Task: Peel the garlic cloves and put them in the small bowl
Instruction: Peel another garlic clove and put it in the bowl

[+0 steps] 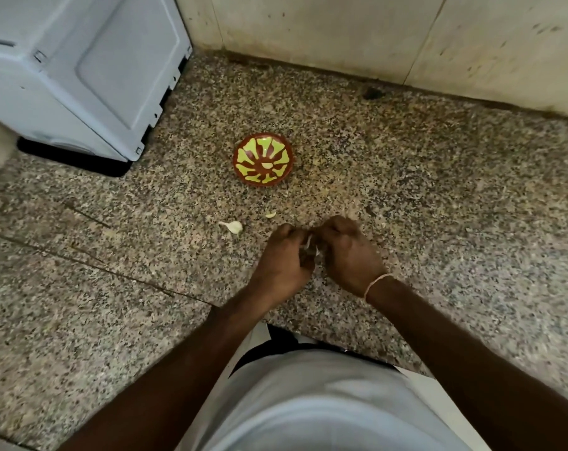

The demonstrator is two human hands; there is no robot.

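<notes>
A small red-brown bowl [262,159] with a yellow-green pattern stands on the speckled stone counter [406,190], and one pale peeled clove [267,165] lies in it. My left hand [284,258] and my right hand [349,253] meet just in front of the bowl, fingers curled, pinching a garlic clove with loose white skin [310,245] between them; most of the clove is hidden. An unpeeled clove [233,226] lies on the counter left of my hands. A small bit of skin [270,214] lies between my hands and the bowl.
A pale grey appliance [80,70] stands at the back left on a dark base. A tiled wall [373,37] runs along the back of the counter. The counter's front edge is at my waist.
</notes>
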